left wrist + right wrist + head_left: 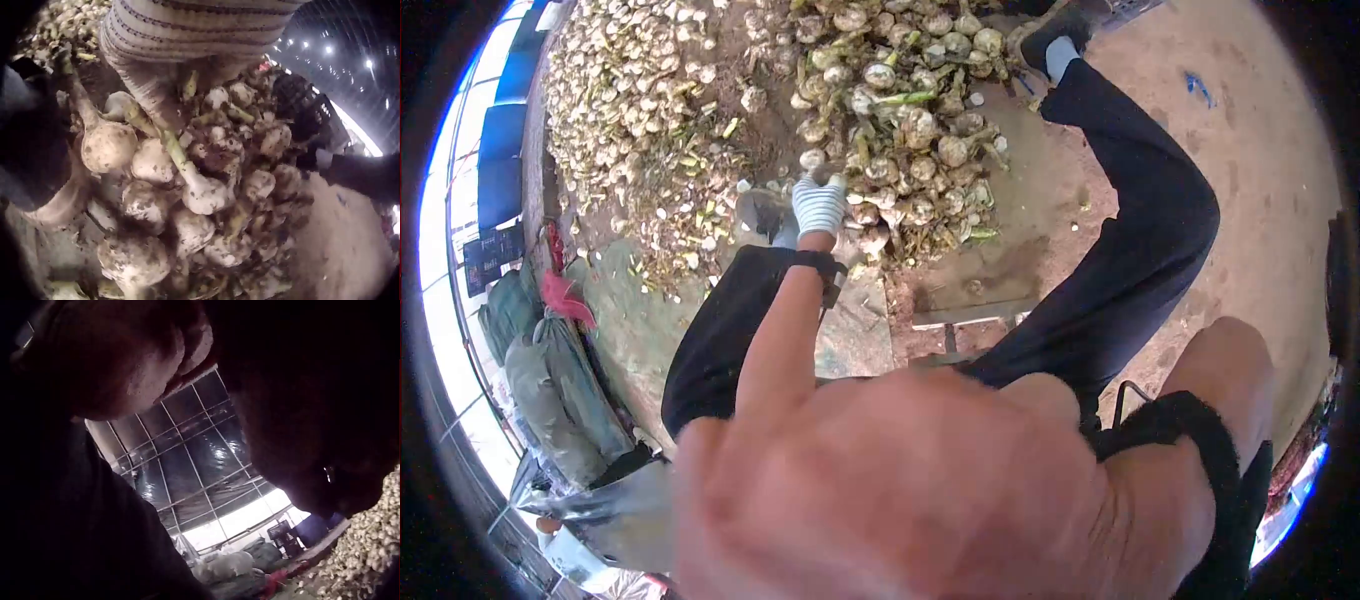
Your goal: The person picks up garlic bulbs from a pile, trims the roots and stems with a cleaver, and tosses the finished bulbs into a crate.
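My left hand (818, 205), in a striped white glove, is down at the near left edge of a heap of dirty garlic bulbs (920, 130). In the left wrist view its gloved fingers (159, 103) bend down onto the short green stem of a garlic bulb (205, 194) and pinch it. That bulb lies over others coated in soil. A large blur of skin (890, 470), very near the camera, fills the bottom of the head view. The right wrist view is mostly dark, with skin (131, 362) at its upper left; how the right hand's fingers lie cannot be told.
A wider spread of smaller pale bulbs and trimmings (640, 100) covers the ground at left. A shoe (762, 212) stands beside the left hand. Full sacks (555, 400) line the left wall, near a pink-red cloth (567, 298). Bare earth (1250, 180) extends at right.
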### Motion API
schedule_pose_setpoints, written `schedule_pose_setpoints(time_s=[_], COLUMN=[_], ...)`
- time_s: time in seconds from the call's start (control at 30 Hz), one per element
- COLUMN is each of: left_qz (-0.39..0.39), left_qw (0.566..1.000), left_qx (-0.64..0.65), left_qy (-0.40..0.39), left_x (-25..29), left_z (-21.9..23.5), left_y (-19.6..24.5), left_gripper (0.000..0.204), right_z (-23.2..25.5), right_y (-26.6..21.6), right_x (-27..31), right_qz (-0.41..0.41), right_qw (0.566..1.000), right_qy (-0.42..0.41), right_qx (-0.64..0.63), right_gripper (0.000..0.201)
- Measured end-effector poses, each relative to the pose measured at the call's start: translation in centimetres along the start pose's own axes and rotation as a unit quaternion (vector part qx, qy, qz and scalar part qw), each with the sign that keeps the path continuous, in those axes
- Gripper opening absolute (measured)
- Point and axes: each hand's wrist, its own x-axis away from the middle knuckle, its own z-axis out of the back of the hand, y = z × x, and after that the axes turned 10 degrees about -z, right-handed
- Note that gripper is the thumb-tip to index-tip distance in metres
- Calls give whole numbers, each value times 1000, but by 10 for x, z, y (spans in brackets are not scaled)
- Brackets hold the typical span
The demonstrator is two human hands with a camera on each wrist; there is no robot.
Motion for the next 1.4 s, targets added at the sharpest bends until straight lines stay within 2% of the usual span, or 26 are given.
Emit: schedule_pose_setpoints(time_s=[0.03, 0.07, 0.13, 0.2, 0.27, 0.37, 0.43, 0.47, 0.53, 0.57, 0.6, 0.63, 0.7, 0.73, 0.8, 0.83, 0.87, 0.93, 1.0, 1.07, 1.13, 1.2, 1.27, 1.3, 1.33, 1.4], left_qz=[87, 78, 98, 255, 255, 187, 145, 232, 69, 71, 30, -13, -40, -68, -62, -23, -72, -125, -30, -60, -64, -54, -87, 12, -87, -114], left_qw=[983, 980, 986, 948, 937, 911, 883, 915, 982, 982, 994, 968, 984, 993, 921, 917, 884, 863, 882, 869, 903, 968, 989, 981, 984, 975], left_qx=[158, 177, 69, 155, 233, 369, 445, 323, 136, 136, -54, -241, -171, -100, -371, -350, -406, -454, -401, -408, -360, -186, 6, 112, 71, 120], left_qy=[41, 43, 120, 109, 50, -7, -38, 72, 112, 113, 92, 68, 28, -11, -104, -190, -220, -184, -246, -274, -225, -162, -116, -156, -137, -150], left_x=[14, 13, 15, 11, 4, -3, -2, 10, 19, 25, 28, 31, 25, 22, 21, 16, 16, 14, 10, 12, 17, 28, 43, 58, 62, 81], left_z=[8, 15, 29, 38, 29, 9, 5, 14, 9, 12, 18, 20, 12, 8, -4, -7, -15, -34, -29, -24, -22, -18, -16, 2, 3, 18], left_y=[36, 26, 34, 48, 16, -40, -50, -3, -20, -7, 16, 29, 33, 36, 67, 88, 90, 76, 92, 87, 73, 70, 56, 101, 97, 136], left_gripper=[23, 19, 29, 50, 46, 34, 28, 34, 40, 40, 41, 43, 49, 55, 76, 84, 83, 83, 82, 78, 76, 57, 51, 47, 46, 43], right_z=[-4, -8, -10, 7, 27, 7, 2, 5, 2, -12, -27, -31, -35, -38, -47, -63, -76, -93, -105, -101, -85, -86, -88, -88, -88, -80], right_y=[2, 5, 24, 84, 122, 85, 75, 90, 129, 151, 173, 181, 188, 189, 194, 205, 212, 225, 234, 229, 211, 207, 206, 204, 200, 174], right_x=[-27, -66, -82, -55, -24, -120, -141, -141, -128, -117, -107, -98, -86, -83, -79, -77, -77, -75, -79, -80, -82, -80, -81, -83, -86, -88], right_qz=[-5, -13, -31, -70, -112, -77, -46, -198, -325, -322, -321, -323, -401, -400, -445, -395, -396, -314, -303, -286, -375, -377, -376, -387, -396, -354], right_qw=[1000, 999, 998, 995, 992, 994, 995, 970, 925, 920, 910, 909, 850, 850, 830, 838, 837, 903, 903, 904, 867, 857, 847, 825, 802, 801], right_qy=[-4, -10, -23, -42, -41, -8, -3, -21, -4, 58, 120, 119, 54, 53, 49, 70, 71, 112, 109, 104, 75, 100, 126, 113, 99, 98], right_qx=[-15, -27, -47, -55, -50, -70, -92, -141, -197, -216, -233, -233, -337, -340, -333, -370, -370, -271, -286, -300, -318, -337, -354, -396, -436, -472], right_gripper=[19, 19, 20, 20, 21, 22, 23, 30, 38, 34, 32, 32, 29, 29, 25, 22, 22, 22, 22, 23, 28, 31, 34, 36, 40, 44])
